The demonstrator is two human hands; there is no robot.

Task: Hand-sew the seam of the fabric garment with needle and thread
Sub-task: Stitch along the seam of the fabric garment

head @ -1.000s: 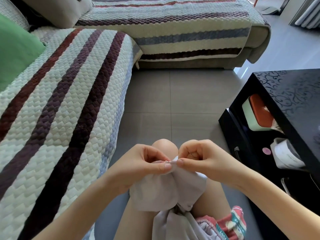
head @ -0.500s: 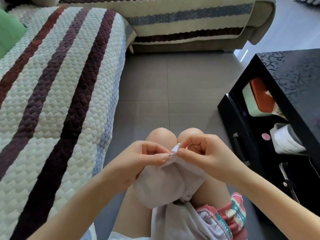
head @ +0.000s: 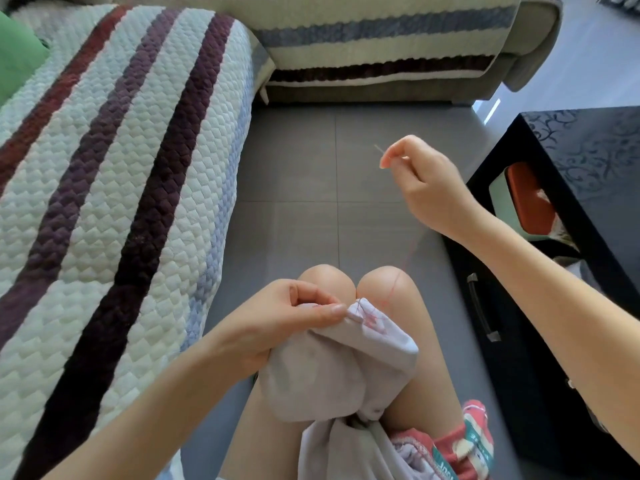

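Note:
A pale lilac fabric garment (head: 322,375) lies over my lap, its upper edge bunched near my knees. My left hand (head: 294,317) pinches that edge between thumb and fingers beside a patch of red stitches (head: 372,322). My right hand (head: 420,178) is raised up and to the right, well above the knees, pinching a thin needle (head: 379,149) whose tip points up-left. A thin red thread (head: 398,278) runs from the stitches up toward the right hand.
A quilted striped sofa cover (head: 104,202) fills the left and the far side. A black low table (head: 588,188) with a drawer handle (head: 481,306) stands at the right, holding an orange-lidded box (head: 526,199). Grey tiled floor (head: 311,161) lies between. A green cushion (head: 17,67) sits far left.
My right hand left the fabric edge and rose up to the right, drawing the needle and red thread out. My left hand kept its pinch on the garment.

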